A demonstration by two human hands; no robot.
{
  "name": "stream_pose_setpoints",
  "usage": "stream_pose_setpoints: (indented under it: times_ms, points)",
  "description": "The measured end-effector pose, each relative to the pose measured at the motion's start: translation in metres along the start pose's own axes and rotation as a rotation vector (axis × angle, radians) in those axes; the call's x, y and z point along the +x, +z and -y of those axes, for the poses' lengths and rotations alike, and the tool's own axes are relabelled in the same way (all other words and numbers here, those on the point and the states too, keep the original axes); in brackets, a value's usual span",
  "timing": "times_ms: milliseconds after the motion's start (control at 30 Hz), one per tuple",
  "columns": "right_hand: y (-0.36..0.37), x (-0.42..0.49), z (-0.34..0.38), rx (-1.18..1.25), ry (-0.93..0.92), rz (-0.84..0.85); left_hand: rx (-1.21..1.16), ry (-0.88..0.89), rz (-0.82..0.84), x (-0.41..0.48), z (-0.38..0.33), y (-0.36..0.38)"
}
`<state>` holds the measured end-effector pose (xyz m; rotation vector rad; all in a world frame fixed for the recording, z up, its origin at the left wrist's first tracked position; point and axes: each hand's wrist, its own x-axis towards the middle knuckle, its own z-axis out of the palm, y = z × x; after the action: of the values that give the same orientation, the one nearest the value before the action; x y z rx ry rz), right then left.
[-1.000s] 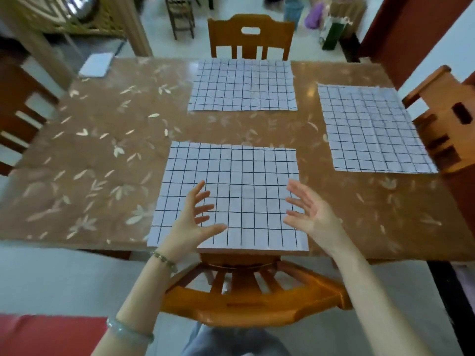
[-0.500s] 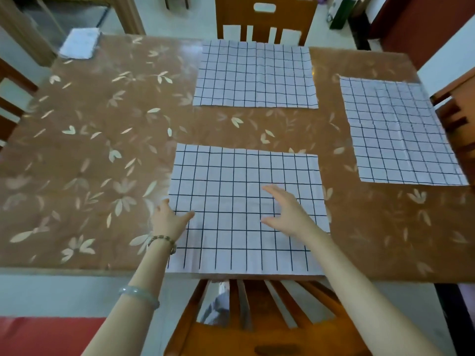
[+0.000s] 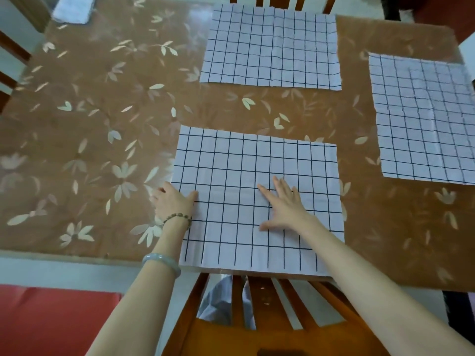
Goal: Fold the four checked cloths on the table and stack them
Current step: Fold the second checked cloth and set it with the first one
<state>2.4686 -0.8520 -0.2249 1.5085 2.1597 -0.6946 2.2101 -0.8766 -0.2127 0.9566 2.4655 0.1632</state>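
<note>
No brand, label or writing readable anywhere. My left hand (image 3: 174, 201) sits at the left edge of the near white cloth with a bold black grid (image 3: 254, 201); thumb lies on top of the cloth, fingers go off the edge, so I cannot tell if they are under it or just on the tabletop. My right hand (image 3: 285, 204) lies flat and spread on the middle of the same cloth, palm down, gripping nothing. That cloth is unfolded, its near edge hanging just over the front rim of the brown leaf-patterned glossy tabletop (image 3: 90, 150). A second white cloth with a finer black grid (image 3: 270, 50) lies flat at the far middle, well apart from the first. At the right, a white fine-grid cloth (image 3: 401, 134) lies flat, with what looks like another checked cloth (image 3: 444, 98) overlapping it, edge blurred. Small white folded item (image 3: 73, 9) at the far left corner, too blurred to identify. Orange-brown wooden chair back (image 3: 270, 317) directly under my arms, between me and the tabletop. Red surface (image 3: 51, 322) at lower left. Beaded bracelet (image 3: 177, 217) and pale green bangle (image 3: 162, 260) on my left wrist.
</note>
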Motion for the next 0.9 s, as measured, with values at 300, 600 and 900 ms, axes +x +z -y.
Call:
stream_pose_setpoints:
  times_ms: [300,600,900]
  points:
    - [0.001,0.001,-0.002,-0.026,-0.019,0.027,-0.191,0.045,0.298,0.021,0.004,-0.022]
    - [0.003,0.003,0.0,-0.048,-0.022,0.064,-0.314,0.255,0.553,0.01,0.008,-0.064]
    - [0.004,0.004,-0.001,-0.045,-0.026,0.068,-0.486,0.345,0.597,-0.034,-0.035,-0.089]
